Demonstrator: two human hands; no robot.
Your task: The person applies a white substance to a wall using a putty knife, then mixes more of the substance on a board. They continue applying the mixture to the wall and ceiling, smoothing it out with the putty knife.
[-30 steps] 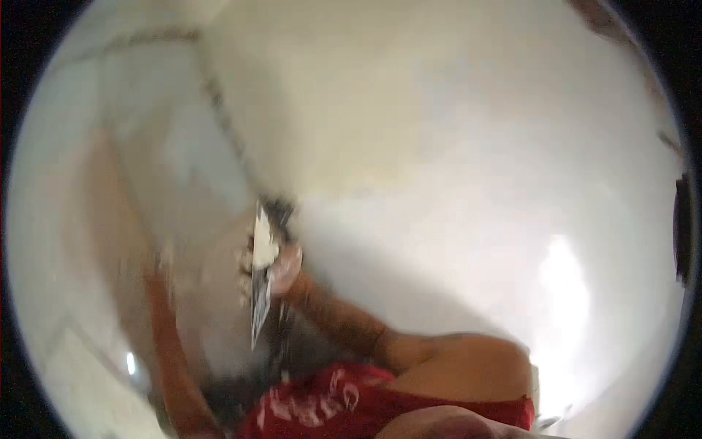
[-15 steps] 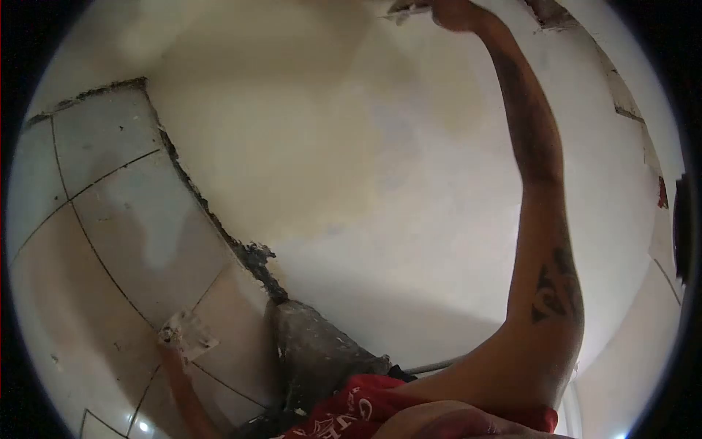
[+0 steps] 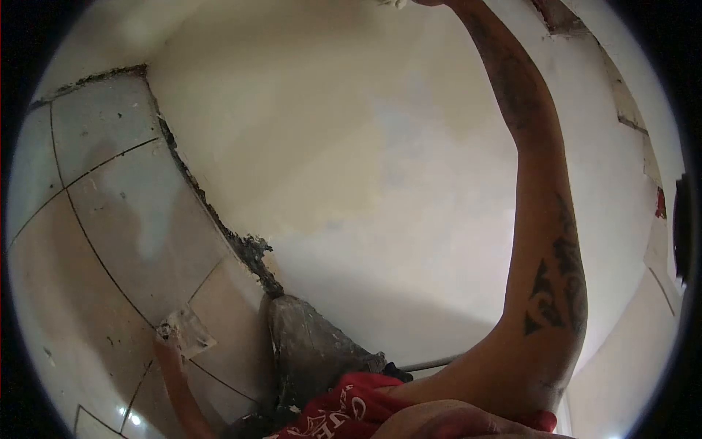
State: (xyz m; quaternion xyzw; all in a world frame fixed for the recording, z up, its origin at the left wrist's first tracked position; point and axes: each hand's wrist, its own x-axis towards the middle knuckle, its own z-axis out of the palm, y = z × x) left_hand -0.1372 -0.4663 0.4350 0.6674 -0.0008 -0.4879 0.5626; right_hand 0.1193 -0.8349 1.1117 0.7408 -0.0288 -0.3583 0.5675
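Observation:
My right arm stretches up the pale wall [image 3: 344, 183]. My right hand [image 3: 430, 2] is mostly cut off by the top edge, and beside it a bit of a whitish, putty-smeared tool [image 3: 395, 3] shows. Its fingers cannot be made out well. At lower left, my left hand [image 3: 165, 347] is closed at the corner of a pale square plate [image 3: 193, 334] smeared with whitish putty. This plate is held in front of the tiled surface.
Large pale tiles [image 3: 110, 241] with dark joints cover the left side. A rough, broken dark edge [image 3: 197, 186] separates them from the smooth wall. A dark grey, dusty slab-like piece [image 3: 311, 344] stands at bottom centre. Broken patches [image 3: 563, 18] show at upper right.
My right hand has moved up and slightly left, taking the tool mostly out of view. My left hand and the plate have hardly moved.

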